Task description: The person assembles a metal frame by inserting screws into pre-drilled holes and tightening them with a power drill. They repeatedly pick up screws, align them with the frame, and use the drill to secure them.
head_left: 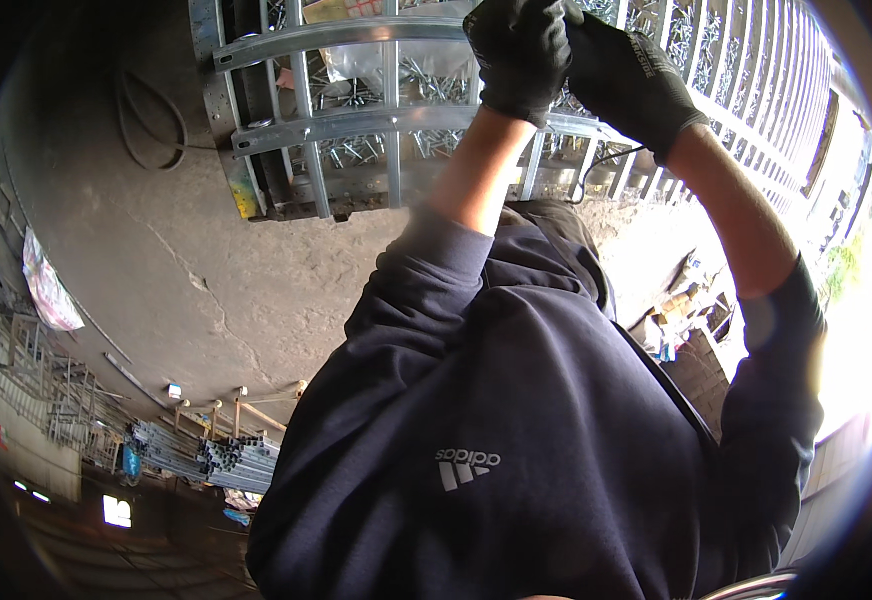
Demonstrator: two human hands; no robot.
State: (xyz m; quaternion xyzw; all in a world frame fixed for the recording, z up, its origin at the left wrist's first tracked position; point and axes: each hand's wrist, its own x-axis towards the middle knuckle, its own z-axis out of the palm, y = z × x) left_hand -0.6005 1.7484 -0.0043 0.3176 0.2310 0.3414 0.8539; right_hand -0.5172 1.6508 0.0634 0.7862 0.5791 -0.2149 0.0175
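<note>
Both hands wear black work gloves and meet at the top of the view, above a metal frame of long rails and crossbars point(393, 150). My left hand point(521, 55) is closed in a fist; what it holds, if anything, is hidden. Right beside it, my right hand point(636, 85) shows its back, with its fingers bent in against the left one. What lies between the two cannot be made out. A curved metal rail point(356, 125) passes just below the left fist. Loose screws or bolts point(351, 150) lie under the bars. Below my right hand hangs a thin black cord point(601, 165).
The frame's many slats point(756, 90) stretch away to the right. On the concrete floor point(196, 250) lies a looped hose point(151, 120). Stacked metal tubes point(226, 455) rest at the lower left. Scraps and boxes point(681, 305) lie by the bright right side.
</note>
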